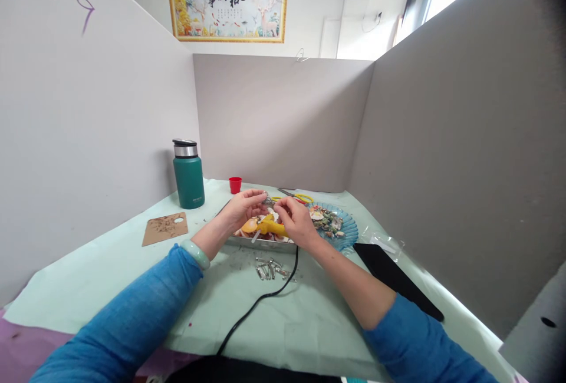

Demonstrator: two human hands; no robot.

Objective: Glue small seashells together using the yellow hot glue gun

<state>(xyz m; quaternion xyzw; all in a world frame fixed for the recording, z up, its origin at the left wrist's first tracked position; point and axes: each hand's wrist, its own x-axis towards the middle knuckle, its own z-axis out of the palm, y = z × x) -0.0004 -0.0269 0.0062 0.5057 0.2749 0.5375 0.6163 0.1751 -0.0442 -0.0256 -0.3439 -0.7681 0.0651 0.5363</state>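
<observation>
Above a metal tray [265,246] my left hand [242,211] pinches a small silvery piece [267,199] between thumb and fingers. Close on its right is my right hand [295,218], fingers bent together; whatever they hold is too small to make out. A yellow glue gun [270,227] lies in the tray among shells [250,226], its black cord [260,298] running toward the front edge. Several small metal clips [270,268] lie on the cloth in front of the tray.
A blue plate [351,231] of small shells and stones stands right of the tray, with yellow-handled scissors [304,198] behind. A green bottle [189,175], a red cup [235,185] and a brown card [164,230] are at left. A black flat object [395,277] lies right.
</observation>
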